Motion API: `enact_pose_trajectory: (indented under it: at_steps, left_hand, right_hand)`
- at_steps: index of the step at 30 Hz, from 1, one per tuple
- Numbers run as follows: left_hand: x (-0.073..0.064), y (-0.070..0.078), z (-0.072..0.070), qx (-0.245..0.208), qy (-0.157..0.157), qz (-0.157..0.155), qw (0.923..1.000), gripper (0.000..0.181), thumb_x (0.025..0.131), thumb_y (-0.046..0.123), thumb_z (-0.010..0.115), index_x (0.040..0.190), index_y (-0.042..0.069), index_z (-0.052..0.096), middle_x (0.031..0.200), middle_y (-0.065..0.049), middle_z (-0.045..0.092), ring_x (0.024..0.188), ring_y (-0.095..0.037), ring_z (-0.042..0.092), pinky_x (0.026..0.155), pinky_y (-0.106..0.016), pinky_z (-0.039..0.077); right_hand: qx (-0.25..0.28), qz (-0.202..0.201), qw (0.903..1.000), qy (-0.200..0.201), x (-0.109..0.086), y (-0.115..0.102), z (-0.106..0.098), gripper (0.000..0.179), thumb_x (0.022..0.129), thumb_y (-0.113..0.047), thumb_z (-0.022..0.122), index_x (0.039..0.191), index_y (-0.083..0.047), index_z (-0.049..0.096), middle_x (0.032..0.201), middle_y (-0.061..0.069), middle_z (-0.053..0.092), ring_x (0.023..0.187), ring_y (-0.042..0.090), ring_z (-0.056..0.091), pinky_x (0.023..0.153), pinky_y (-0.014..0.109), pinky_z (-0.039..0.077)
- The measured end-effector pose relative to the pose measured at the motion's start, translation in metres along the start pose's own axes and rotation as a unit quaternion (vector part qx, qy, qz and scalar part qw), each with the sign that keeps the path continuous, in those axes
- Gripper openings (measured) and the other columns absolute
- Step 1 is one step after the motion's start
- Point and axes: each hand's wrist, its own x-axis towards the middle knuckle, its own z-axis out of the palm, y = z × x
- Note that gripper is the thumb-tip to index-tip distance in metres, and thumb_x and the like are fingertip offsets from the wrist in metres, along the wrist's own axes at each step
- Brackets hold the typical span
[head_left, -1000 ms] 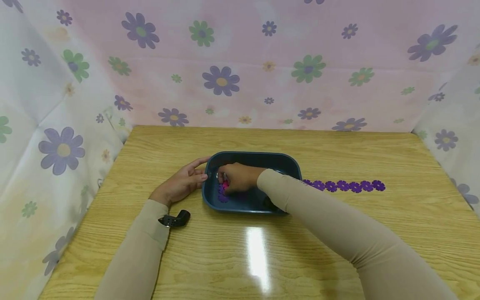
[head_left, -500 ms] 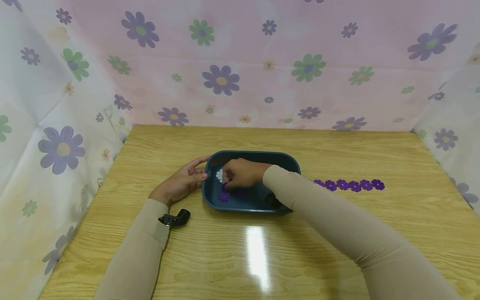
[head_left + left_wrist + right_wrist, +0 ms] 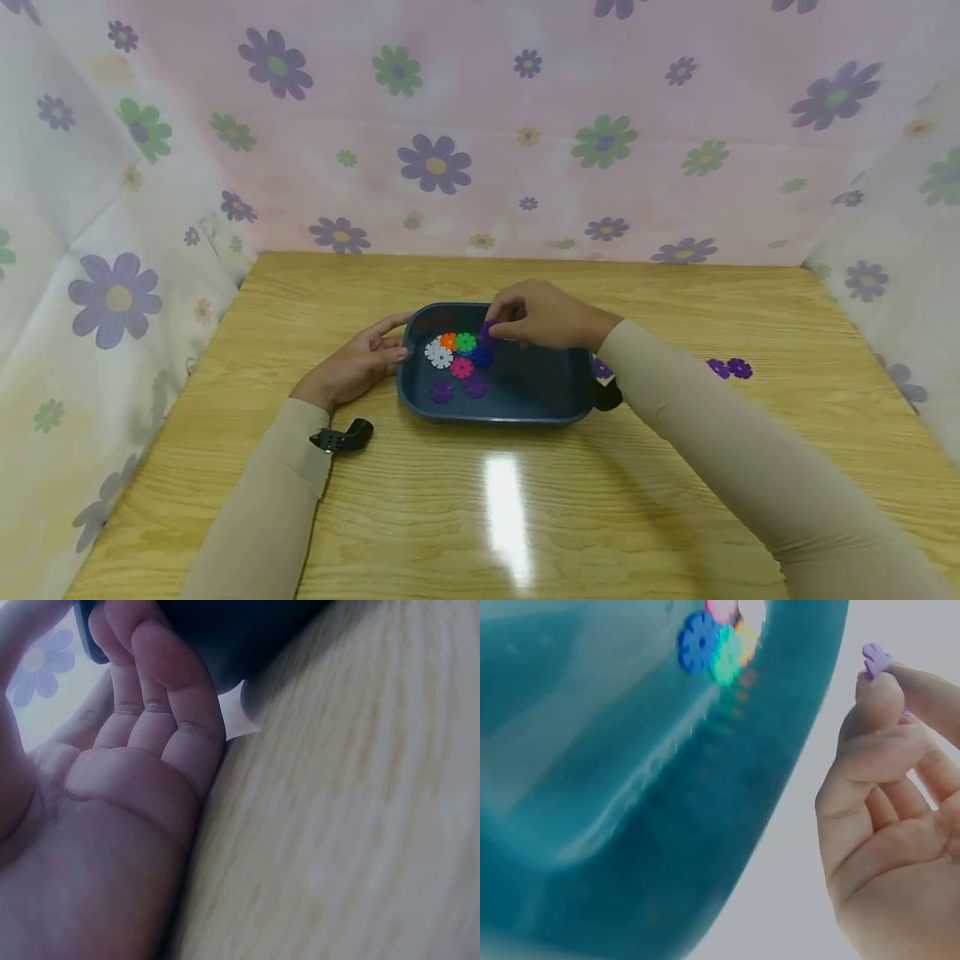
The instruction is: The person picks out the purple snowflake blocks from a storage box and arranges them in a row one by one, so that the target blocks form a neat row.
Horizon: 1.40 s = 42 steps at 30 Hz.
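A dark blue tray [image 3: 517, 412] stands on the wooden table. My left hand [image 3: 358, 367] rests against its left end, the thumb at the rim and the relaxed fingers along the outer wall; the left wrist view shows them touching it. Over the tray's far rim, my right hand [image 3: 551, 315] pinches a purple flower-shaped disc [image 3: 875, 660] between thumb and index finger. Inside the tray lie white [image 3: 441, 357], orange [image 3: 448, 342], green [image 3: 465, 342], dark blue [image 3: 482, 357] and pink [image 3: 462, 367] flower discs, with two purple discs [image 3: 442, 392] nearer me.
Right of the tray, a row of purple discs [image 3: 739, 368] lies on the table [image 3: 420, 517], mostly hidden by my right sleeve [image 3: 697, 425]. A flowered cloth [image 3: 495, 108] rises behind the table and along both sides.
My right hand has lifted from inside the tray toward its far rim, carrying a purple disc. The coloured discs beneath it now show. The left hand keeps its place at the tray.
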Motion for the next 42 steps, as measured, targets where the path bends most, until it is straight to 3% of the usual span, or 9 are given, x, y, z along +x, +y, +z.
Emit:
enact_pose_trajectory:
  at_steps: [8, 15, 20, 27, 34, 42]
  left_hand:
    - [-0.001, -0.002, 0.001, 0.004, 0.006, 0.005, 1.0000, 0.064, 0.103, 0.006, 0.053, 0.159, 0.011, 0.023, 0.122, -0.009, 0.061, 0.108, -0.013, 0.065, 0.090, -0.028, 0.057]
    - [-0.002, -0.002, 0.002, 0.014, 0.008, -0.001, 0.9999, 0.066, 0.103, 0.009, 0.055, 0.160, 0.012, 0.021, 0.129, -0.012, 0.057, 0.110, -0.013, 0.064, 0.090, -0.027, 0.056]
    - [-0.004, 0.002, 0.002, 0.016, 0.011, -0.003, 0.9998, 0.068, 0.102, 0.010, 0.057, 0.160, 0.012, 0.021, 0.126, -0.010, 0.059, 0.110, -0.013, 0.064, 0.091, -0.028, 0.056]
    - [-0.004, 0.001, 0.004, 0.013, 0.001, 0.000, 0.9999, 0.064, 0.103, 0.004, 0.052, 0.159, 0.012, 0.022, 0.124, -0.010, 0.060, 0.110, -0.013, 0.064, 0.093, -0.028, 0.056]
    - [0.002, -0.001, 0.010, 0.005, -0.010, 0.000, 0.9999, 0.066, 0.103, 0.006, 0.053, 0.160, 0.013, 0.021, 0.127, -0.011, 0.060, 0.111, -0.014, 0.064, 0.093, -0.029, 0.056]
    - [-0.001, -0.001, 0.004, 0.011, -0.004, -0.005, 0.9999, 0.065, 0.103, 0.006, 0.053, 0.159, 0.014, 0.023, 0.128, -0.012, 0.058, 0.111, -0.014, 0.064, 0.093, -0.028, 0.056]
  right_hand:
    - [0.053, 0.057, 0.9895, 0.122, -0.066, 0.035, -0.031, 0.027, 0.098, -0.038, 0.065, 0.117, -0.020, 0.071, 0.101, 0.012, 0.072, 0.080, 0.026, 0.065, 0.066, 0.034, 0.056]
    - [0.069, 0.115, 0.9657, 0.222, -0.125, 0.069, -0.050, 0.037, 0.099, -0.042, 0.060, 0.127, -0.018, 0.067, 0.101, -0.003, 0.072, 0.087, 0.016, 0.068, 0.076, 0.029, 0.057]
    - [0.064, 0.147, 0.9528, 0.258, -0.161, 0.100, -0.063, 0.045, 0.099, -0.043, 0.058, 0.134, -0.015, 0.061, 0.098, -0.013, 0.073, 0.089, 0.010, 0.071, 0.078, 0.023, 0.058]
    - [0.062, 0.180, 0.9415, 0.278, -0.209, 0.150, -0.070, 0.051, 0.102, -0.039, 0.055, 0.141, -0.007, 0.053, 0.099, -0.019, 0.070, 0.088, 0.004, 0.071, 0.076, 0.016, 0.056]
    - [0.101, 0.215, 0.9321, 0.274, -0.250, 0.199, -0.074, 0.047, 0.104, -0.034, 0.052, 0.139, -0.002, 0.051, 0.098, -0.025, 0.068, 0.087, 0.004, 0.070, 0.074, 0.020, 0.058]
    - [0.085, 0.247, 0.9346, 0.241, -0.257, 0.235, -0.075, 0.051, 0.105, -0.035, 0.051, 0.137, 0.005, 0.050, 0.093, -0.026, 0.068, 0.083, 0.004, 0.070, 0.072, 0.024, 0.059]
